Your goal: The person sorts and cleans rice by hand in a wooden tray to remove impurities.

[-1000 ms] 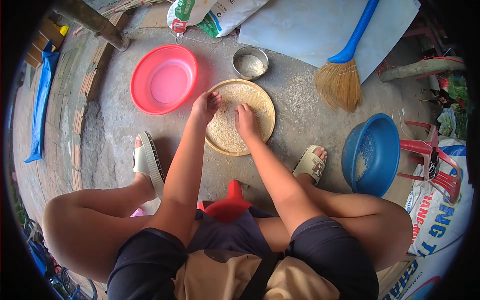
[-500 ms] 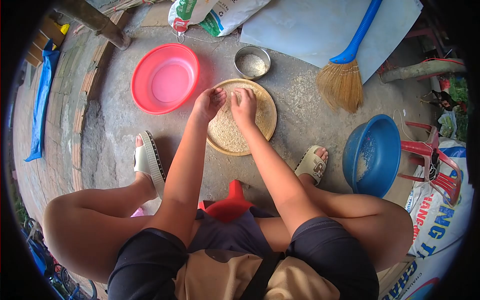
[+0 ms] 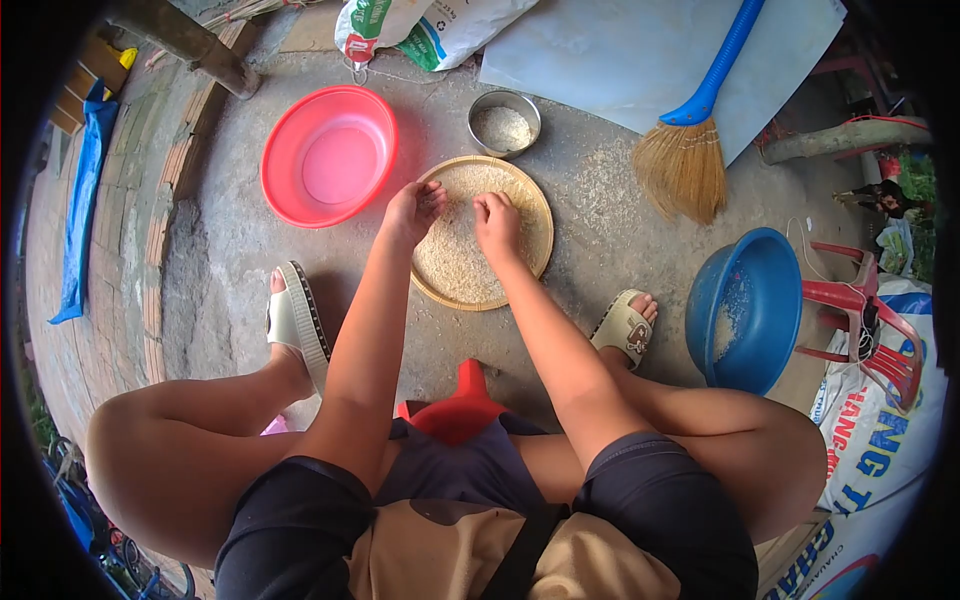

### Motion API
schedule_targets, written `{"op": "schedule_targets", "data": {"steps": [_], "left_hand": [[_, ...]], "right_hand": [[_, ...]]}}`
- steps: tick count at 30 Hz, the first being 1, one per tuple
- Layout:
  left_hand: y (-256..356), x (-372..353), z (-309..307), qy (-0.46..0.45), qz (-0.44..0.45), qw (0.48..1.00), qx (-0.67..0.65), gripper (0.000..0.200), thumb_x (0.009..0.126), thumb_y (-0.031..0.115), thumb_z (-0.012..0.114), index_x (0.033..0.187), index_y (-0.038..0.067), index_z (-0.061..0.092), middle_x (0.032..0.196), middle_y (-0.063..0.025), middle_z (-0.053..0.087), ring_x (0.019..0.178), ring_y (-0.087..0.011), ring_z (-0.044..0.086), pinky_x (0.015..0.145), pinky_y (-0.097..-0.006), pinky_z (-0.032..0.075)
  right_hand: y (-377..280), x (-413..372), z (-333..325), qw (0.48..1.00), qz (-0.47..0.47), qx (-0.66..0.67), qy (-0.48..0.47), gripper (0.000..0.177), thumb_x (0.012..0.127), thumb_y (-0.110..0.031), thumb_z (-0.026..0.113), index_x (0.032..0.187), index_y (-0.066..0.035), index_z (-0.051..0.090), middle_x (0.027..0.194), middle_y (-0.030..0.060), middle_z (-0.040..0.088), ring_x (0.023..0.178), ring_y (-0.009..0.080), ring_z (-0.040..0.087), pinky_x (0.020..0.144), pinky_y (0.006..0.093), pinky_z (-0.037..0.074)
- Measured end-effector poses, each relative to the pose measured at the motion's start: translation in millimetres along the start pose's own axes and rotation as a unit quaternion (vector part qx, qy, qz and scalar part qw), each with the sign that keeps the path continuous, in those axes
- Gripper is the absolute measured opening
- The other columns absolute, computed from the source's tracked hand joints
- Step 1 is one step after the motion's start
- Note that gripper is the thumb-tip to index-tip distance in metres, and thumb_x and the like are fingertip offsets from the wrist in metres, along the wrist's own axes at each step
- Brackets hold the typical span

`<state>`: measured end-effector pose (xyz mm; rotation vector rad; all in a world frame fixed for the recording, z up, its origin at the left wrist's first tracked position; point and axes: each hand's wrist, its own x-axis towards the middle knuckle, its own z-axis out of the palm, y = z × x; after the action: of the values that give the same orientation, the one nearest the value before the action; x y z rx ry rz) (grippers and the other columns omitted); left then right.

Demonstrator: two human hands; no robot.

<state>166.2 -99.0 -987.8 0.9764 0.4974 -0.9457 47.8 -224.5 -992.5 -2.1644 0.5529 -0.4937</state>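
A round woven tray (image 3: 545, 240) lies on the ground between my feet, covered with pale husked grain (image 3: 465, 265). Over its left rim is my left hand (image 3: 417, 209), palm turned up, fingers loosely curled and apart; no held object shows in it. Above the upper right part of the tray, my right hand (image 3: 497, 226) has its fingertips drawn together in a pinch. Whatever sits between those fingertips is too small to make out. Just beyond the tray stands a metal bowl (image 3: 535, 140) with more grain inside.
A pink basin (image 3: 278, 165) stands at the upper left. On the right are a blue basin (image 3: 770, 310) with grain bits, a red plastic chair (image 3: 840, 290) and printed sacks (image 3: 890, 420). A broom (image 3: 690, 165) rests near scattered grain (image 3: 602, 185). Under me is a red stool (image 3: 465, 415).
My right hand has moved slightly right and down, its fingers closing from a looser curve into a pinch. My left hand has shifted a little left and down.
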Motion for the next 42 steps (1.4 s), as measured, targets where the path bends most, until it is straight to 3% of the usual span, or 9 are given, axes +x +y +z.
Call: {"op": "schedule_targets", "data": {"steps": [4,8,10,15,22,26,28,34,42], "left_hand": [[-9,4,4,0.000,-0.009,1.000,0.006,0.029,0.095,0.019,0.035,0.094,0.000,0.057,0.084,-0.0094,0.063,0.078,-0.0212,0.062,0.079,-0.0342,0.052],[-8,3,10,-0.047,0.004,0.998,-0.036,0.028,0.095,0.018,0.036,0.096,0.000,0.056,0.085,-0.0097,0.063,0.081,-0.0220,0.062,0.079,-0.0344,0.051],[-4,4,8,-0.051,0.003,0.998,-0.036,0.028,0.095,0.018,0.036,0.097,-0.001,0.056,0.085,-0.0099,0.063,0.082,-0.0222,0.062,0.080,-0.0343,0.051],[6,-1,6,-0.001,0.005,1.000,-0.005,0.030,0.095,0.019,0.034,0.095,0.000,0.058,0.085,-0.0108,0.063,0.079,-0.0220,0.062,0.078,-0.0340,0.052],[6,1,-4,0.001,0.008,1.000,-0.021,0.027,0.094,0.017,0.036,0.089,0.001,0.057,0.082,-0.0108,0.062,0.073,-0.0212,0.061,0.074,-0.0342,0.052],[1,5,-6,0.015,0.007,1.000,-0.020,0.027,0.094,0.017,0.036,0.090,0.000,0.057,0.081,-0.0110,0.063,0.072,-0.0211,0.061,0.073,-0.0345,0.052],[0,8,-9,0.023,0.007,1.000,-0.016,0.026,0.094,0.017,0.036,0.090,0.001,0.056,0.081,-0.0110,0.063,0.072,-0.0209,0.061,0.073,-0.0346,0.052],[-5,0,6,0.006,0.019,1.000,-0.013,0.024,0.093,0.016,0.037,0.090,0.001,0.056,0.081,-0.0106,0.062,0.073,-0.0207,0.061,0.071,-0.0346,0.052],[8,-2,2,-0.012,0.000,0.999,-0.038,0.027,0.094,0.017,0.035,0.090,0.000,0.056,0.082,-0.0116,0.062,0.075,-0.0222,0.061,0.076,-0.0345,0.052]], "right_hand": [[-48,16,2,0.989,-0.008,0.148,-0.004,0.009,0.081,-0.003,0.056,0.086,-0.002,0.063,0.086,0.0141,0.060,0.079,0.0313,0.059,0.072,0.0391,0.047],[-56,24,4,0.987,-0.013,0.153,-0.050,0.011,0.081,-0.006,0.056,0.089,-0.002,0.063,0.088,0.0137,0.060,0.083,0.0313,0.059,0.076,0.0381,0.047],[-41,24,3,0.996,-0.032,0.061,0.049,0.013,0.082,-0.011,0.058,0.091,-0.002,0.062,0.090,0.0134,0.060,0.087,0.0318,0.057,0.081,0.0388,0.045],[-3,3,-8,0.996,-0.045,-0.070,0.010,0.026,0.082,-0.019,0.061,0.100,-0.001,0.061,0.108,0.0142,0.053,0.104,0.0338,0.048,0.091,0.0404,0.040],[15,-22,0,0.984,-0.101,-0.083,-0.119,0.013,0.080,-0.010,0.060,0.091,-0.004,0.064,0.095,0.0118,0.058,0.092,0.0293,0.056,0.082,0.0386,0.046],[0,-12,6,0.991,-0.083,-0.067,-0.081,0.010,0.081,-0.008,0.058,0.088,-0.004,0.065,0.088,0.0121,0.059,0.085,0.0301,0.058,0.076,0.0384,0.047],[-17,-4,9,0.997,-0.070,0.022,0.013,0.011,0.082,-0.008,0.057,0.089,-0.003,0.065,0.087,0.0126,0.060,0.083,0.0312,0.058,0.076,0.0393,0.047],[-64,14,8,0.989,-0.075,0.129,-0.017,0.012,0.083,-0.009,0.057,0.089,-0.002,0.064,0.088,0.0132,0.060,0.084,0.0314,0.058,0.076,0.0394,0.047],[-16,-9,2,0.991,-0.112,-0.072,0.001,0.022,0.081,-0.018,0.063,0.096,-0.001,0.061,0.100,0.0123,0.054,0.096,0.0320,0.051,0.083,0.0411,0.043]]}}
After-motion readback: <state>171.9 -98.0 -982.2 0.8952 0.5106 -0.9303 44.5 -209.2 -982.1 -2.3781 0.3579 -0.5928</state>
